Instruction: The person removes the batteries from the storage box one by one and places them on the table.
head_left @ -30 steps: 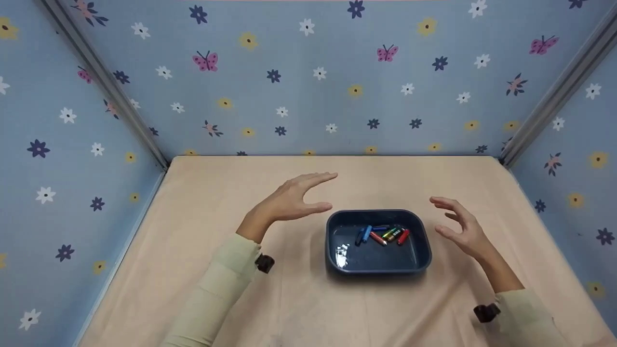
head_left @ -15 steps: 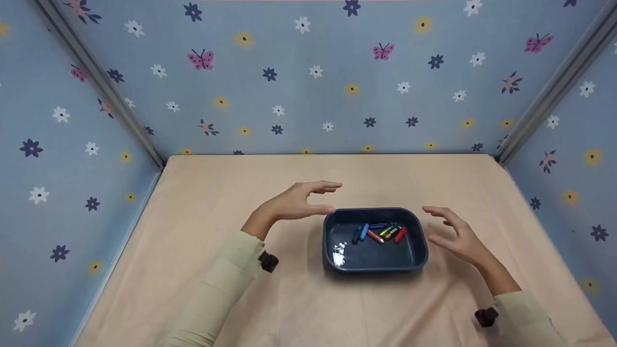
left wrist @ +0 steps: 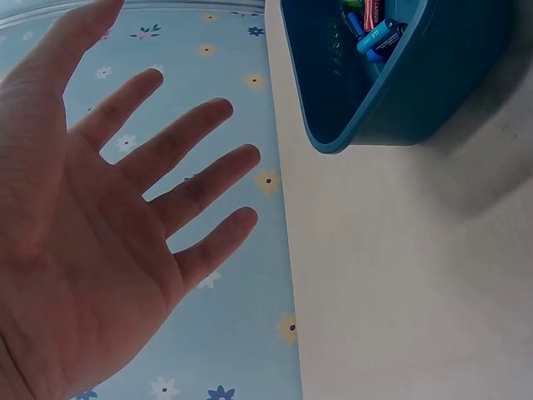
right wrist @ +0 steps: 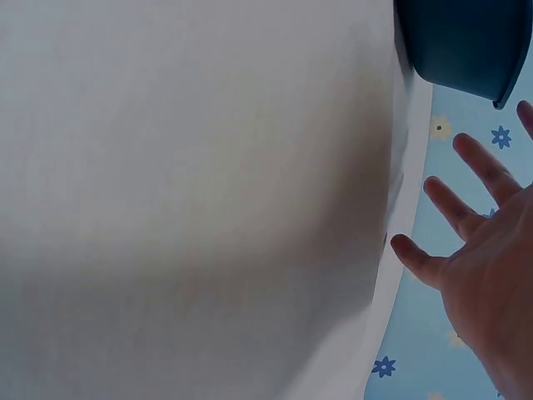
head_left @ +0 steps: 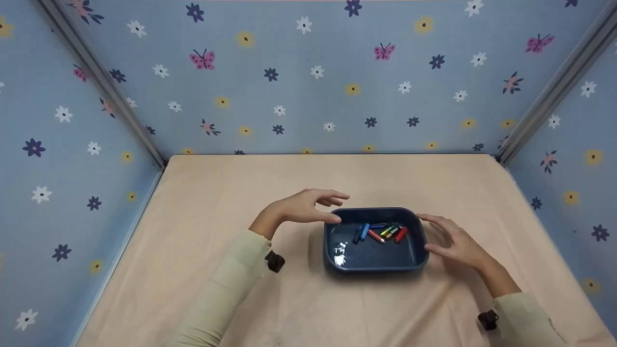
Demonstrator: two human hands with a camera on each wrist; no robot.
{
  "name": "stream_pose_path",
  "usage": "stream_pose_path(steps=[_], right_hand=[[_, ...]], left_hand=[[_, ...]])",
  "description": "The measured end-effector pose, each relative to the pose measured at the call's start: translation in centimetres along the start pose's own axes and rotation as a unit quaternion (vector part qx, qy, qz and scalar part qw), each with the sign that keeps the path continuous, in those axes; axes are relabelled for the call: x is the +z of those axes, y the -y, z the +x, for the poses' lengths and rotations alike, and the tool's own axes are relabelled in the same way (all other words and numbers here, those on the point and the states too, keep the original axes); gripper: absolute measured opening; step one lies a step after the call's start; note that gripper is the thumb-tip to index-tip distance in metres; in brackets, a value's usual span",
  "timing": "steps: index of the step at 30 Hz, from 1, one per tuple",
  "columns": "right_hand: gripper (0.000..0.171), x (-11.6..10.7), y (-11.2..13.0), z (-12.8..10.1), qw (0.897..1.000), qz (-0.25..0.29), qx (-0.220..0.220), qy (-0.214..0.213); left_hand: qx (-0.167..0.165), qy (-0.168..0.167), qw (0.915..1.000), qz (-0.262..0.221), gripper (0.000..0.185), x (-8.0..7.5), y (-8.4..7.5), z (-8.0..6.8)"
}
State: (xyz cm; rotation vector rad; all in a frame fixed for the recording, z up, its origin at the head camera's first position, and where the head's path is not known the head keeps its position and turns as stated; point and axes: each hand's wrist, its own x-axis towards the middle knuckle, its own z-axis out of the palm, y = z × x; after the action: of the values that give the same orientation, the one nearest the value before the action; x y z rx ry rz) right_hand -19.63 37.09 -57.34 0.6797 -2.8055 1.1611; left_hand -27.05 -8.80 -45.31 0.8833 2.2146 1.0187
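From my head camera, the dark blue rounded rectangular plastic tray (head_left: 414, 255) sits on the pale peach cloth-covered table (head_left: 202, 270), a little toward four o'clock from the table's middle. In its far half lies a cluster of small cylindrical batteries (head_left: 381, 233) in blue, red, green and yellow, and water glints on the near left part of its floor. My left hand (head_left: 303, 208) hovers at the tray's ten o'clock corner, fingers extended and relaxed, gripping nothing; the thumb tip looks to be right at the rim, though I cannot tell whether it touches. My right hand (head_left: 455, 242) is at the tray's three o'clock side, fingers spread and loose, holding nothing, its fingertips just beside the rim. Blue fabric walls printed with flowers and butterflies (head_left: 308, 77) enclose the table at nine, twelve and three o'clock. At my left wrist, the palm (left wrist: 92, 250) fills the frame from nine o'clock, all fingers splayed straight, with the tray (left wrist: 400, 100) apart from it at one o'clock and the batteries (left wrist: 371, 25) visible inside. At my right wrist, the hand (right wrist: 491, 275) shows at four o'clock, fingers spread and empty, with the tray's underside (right wrist: 466, 42) at one o'clock, clear of the fingertips.
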Motion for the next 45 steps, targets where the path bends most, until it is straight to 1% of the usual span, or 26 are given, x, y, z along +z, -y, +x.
stream_pose_path(steps=[3, 7, 9, 18, 23, 28, 31, 35, 40, 45], right_hand=[[0.072, -0.1, 0.0, 0.0, 1.000, -0.026, 0.004, 0.006], [0.069, 0.0, -0.2, -0.1, 0.999, -0.051, -0.002, 0.012], [0.070, 0.0, -0.2, -0.2, 0.999, -0.052, -0.001, 0.017], [0.073, -0.1, -0.1, -0.2, 0.998, -0.038, 0.019, 0.048], [0.074, -0.2, -0.1, -0.3, 0.998, -0.035, 0.030, 0.053], [0.075, -0.1, -0.1, -0.2, 0.998, -0.040, 0.012, 0.051], [0.075, -0.2, -0.1, -0.1, 0.998, -0.041, 0.003, 0.052], [0.076, -0.3, 0.0, -0.2, 0.997, -0.040, 0.012, 0.059], [0.078, -0.3, -0.1, -0.3, 0.997, -0.038, 0.025, 0.065], [0.078, -0.2, -0.1, -0.3, 0.997, -0.032, 0.024, 0.068]], left_hand=[[-0.001, 0.004, 1.0000, -0.002, 0.068, 0.0, 0.0, 0.2], [0.003, 0.006, 0.9999, -0.009, 0.067, 0.0, 0.2, 0.6], [0.003, 0.007, 0.9999, -0.012, 0.068, 0.0, 0.2, 0.8], [-0.020, 0.017, 0.9996, -0.004, 0.071, 0.4, 0.2, 1.8], [-0.014, 0.024, 0.9996, -0.003, 0.071, 0.8, 0.2, 2.4], [-0.007, 0.038, 0.9992, -0.001, 0.073, 1.0, 0.2, 3.0], [-0.014, 0.049, 0.9987, -0.005, 0.074, 0.9, -0.1, 3.4], [-0.033, 0.058, 0.9977, 0.003, 0.077, 1.1, -0.4, 4.0], [-0.046, 0.069, 0.9964, 0.019, 0.083, 1.7, -0.3, 4.9], [-0.064, 0.074, 0.9951, 0.012, 0.085, 2.4, -0.2, 5.5]])
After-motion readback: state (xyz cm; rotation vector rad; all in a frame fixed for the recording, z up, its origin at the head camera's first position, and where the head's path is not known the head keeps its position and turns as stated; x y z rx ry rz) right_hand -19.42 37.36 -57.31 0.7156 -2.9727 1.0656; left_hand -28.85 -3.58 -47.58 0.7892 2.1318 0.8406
